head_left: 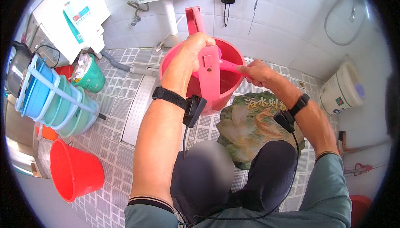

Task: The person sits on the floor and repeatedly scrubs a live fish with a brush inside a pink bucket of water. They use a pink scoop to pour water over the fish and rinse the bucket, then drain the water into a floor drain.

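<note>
A large pink bucket stands on the tiled floor in front of me. My left hand is closed round a broad pink plastic piece over the bucket; its upper end rises behind my fingers. I cannot tell whether this piece is joined to the bucket. At the bucket's right side, my right hand grips the pink handle of a tool. Its far end reaches in against the broad piece, and its head is mostly hidden. Both wrists wear black straps with small black devices and cables.
A patterned mat lies by my knees. At left are a red bucket, a rack of stacked basins and a green bin. A grey hose crosses toward the pink bucket. At right stands a white bucket.
</note>
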A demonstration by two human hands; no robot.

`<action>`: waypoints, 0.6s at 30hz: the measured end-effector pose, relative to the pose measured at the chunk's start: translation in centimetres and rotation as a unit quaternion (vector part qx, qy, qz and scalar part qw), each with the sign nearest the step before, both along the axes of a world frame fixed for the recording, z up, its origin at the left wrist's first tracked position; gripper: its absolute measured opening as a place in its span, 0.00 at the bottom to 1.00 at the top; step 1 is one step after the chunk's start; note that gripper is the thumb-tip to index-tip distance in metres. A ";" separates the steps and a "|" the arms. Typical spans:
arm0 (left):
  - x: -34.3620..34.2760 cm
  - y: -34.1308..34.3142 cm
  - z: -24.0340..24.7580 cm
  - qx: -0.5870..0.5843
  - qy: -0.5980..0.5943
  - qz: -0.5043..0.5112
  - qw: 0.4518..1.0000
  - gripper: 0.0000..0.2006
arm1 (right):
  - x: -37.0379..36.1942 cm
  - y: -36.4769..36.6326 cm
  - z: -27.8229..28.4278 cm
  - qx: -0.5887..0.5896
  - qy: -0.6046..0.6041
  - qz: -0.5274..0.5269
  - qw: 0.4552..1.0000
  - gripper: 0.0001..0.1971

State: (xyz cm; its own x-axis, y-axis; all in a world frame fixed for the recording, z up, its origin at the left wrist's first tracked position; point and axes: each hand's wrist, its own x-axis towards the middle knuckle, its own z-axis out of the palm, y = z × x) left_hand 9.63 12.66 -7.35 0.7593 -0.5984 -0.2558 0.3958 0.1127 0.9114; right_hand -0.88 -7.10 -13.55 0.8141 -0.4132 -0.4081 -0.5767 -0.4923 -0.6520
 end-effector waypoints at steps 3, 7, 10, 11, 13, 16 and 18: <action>-0.4 -0.4 0.4 -0.015 0.005 -0.007 1.000 0.10 | -2.8 -1.7 0.6 0.104 -0.075 -0.045 0.991 0.24; 0.5 -0.3 -0.4 -0.012 0.003 -0.013 1.000 0.07 | -6.5 -3.2 6.4 0.085 -0.131 -0.068 0.985 0.25; 1.0 -0.6 -0.6 -0.024 0.003 -0.027 0.999 0.06 | -8.6 -4.9 8.7 0.054 -0.145 -0.097 0.983 0.24; 1.2 -0.6 -0.8 -0.002 0.019 -0.020 1.000 0.06 | -9.4 -5.9 9.6 0.063 -0.143 -0.106 0.982 0.23; 1.5 -0.6 -1.1 -0.017 0.011 -0.031 0.999 0.06 | -11.1 -8.0 10.2 0.073 -0.141 -0.112 0.981 0.23; 1.4 -0.5 -1.0 -0.027 0.002 -0.019 0.999 0.06 | -13.5 -9.6 10.1 0.055 -0.127 -0.168 0.976 0.23; 0.7 -0.5 -0.4 -0.026 -0.003 -0.018 0.999 0.06 | -15.1 -10.8 8.8 0.027 -0.114 -0.194 0.974 0.23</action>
State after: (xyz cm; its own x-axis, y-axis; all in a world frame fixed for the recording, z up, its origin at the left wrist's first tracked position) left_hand 10.38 12.11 -7.72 0.7376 -0.6384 -0.2200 0.3960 0.1451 0.9067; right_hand -16.01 -17.86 -4.74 0.6733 -0.6900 -0.2656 -0.5499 -0.2272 -0.8038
